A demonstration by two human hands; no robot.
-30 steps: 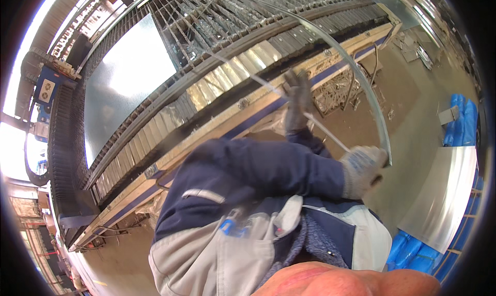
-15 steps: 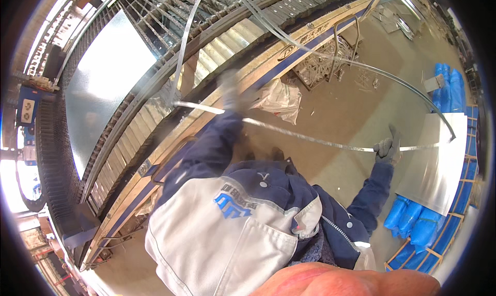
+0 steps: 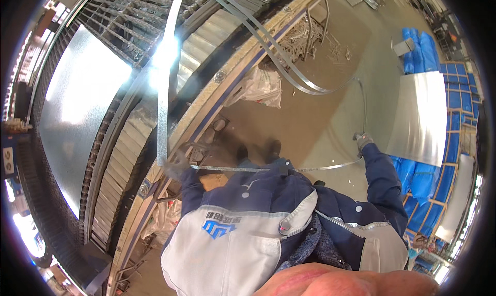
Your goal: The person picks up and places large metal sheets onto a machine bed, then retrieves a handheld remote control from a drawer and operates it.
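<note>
A long, thin metal strip (image 3: 232, 169) spans the space before my torso and bends upward beyond both hands. My left hand (image 3: 178, 164), gloved and slightly blurred, is closed around it beside the table edge. From there a broad bright length rises steeply over the slatted table. On the right, my gloved right hand (image 3: 362, 143) grips the strip with its fingers wrapped round. Past that hand the strip stands up and curves back left in loops above the floor. The finger details of the left hand are smeared.
A slatted machine bed (image 3: 124, 22) lies left, carrying a shiny metal sheet (image 3: 85, 89). Its wooden-looking edge rail (image 3: 206, 92) runs diagonally. Below it sit a white sack (image 3: 261, 87) and metal scraps (image 3: 297, 43). Another sheet (image 3: 421, 115) rests on blue wrapped bundles (image 3: 421, 180) at right.
Both hands have come nearer to my body, the left one also moving toward the table edge. The strip between them sits closer to my torso, and its right-hand loop has folded inward. The view has shifted.
</note>
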